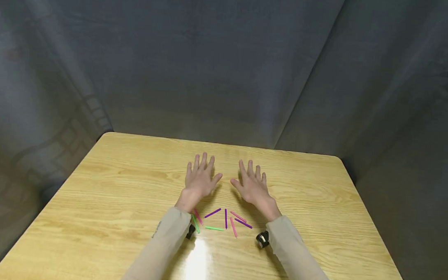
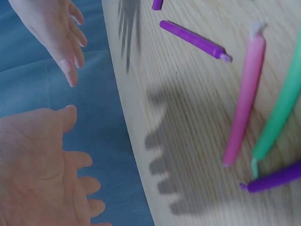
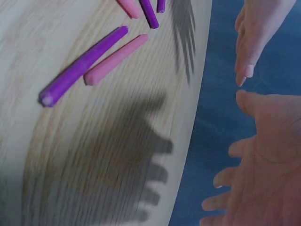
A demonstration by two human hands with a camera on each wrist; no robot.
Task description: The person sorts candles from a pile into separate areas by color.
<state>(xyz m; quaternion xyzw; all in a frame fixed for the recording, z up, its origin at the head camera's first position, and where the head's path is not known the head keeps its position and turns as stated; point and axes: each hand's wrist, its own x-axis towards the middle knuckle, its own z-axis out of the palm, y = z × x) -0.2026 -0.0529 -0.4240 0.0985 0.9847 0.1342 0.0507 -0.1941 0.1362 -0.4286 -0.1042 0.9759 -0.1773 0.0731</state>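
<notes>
Both hands hover above the wooden table with fingers spread and nothing held. In the head view the left hand [image 1: 199, 181] is at centre-left, and the right hand [image 1: 253, 186] faces it across a small gap. Below the wrists lie several thin coloured candles with short wicks. Among them are a slanted purple candle [image 1: 212, 213], an upright-looking purple one [image 1: 225, 219], a pink candle [image 1: 233, 227] and a green candle [image 1: 214, 228]. By the left sleeve, another green candle [image 1: 195, 224] lies close to a pink one. A purple candle [image 2: 275, 178] shows in the left wrist view.
The light wooden table [image 1: 107, 185] reaches back to a dark grey curtain [image 1: 196, 73], which also hangs at both sides. Small black wrist cameras [image 1: 263, 239] sit under the cuffs. A bright glare patch lies on the near tabletop.
</notes>
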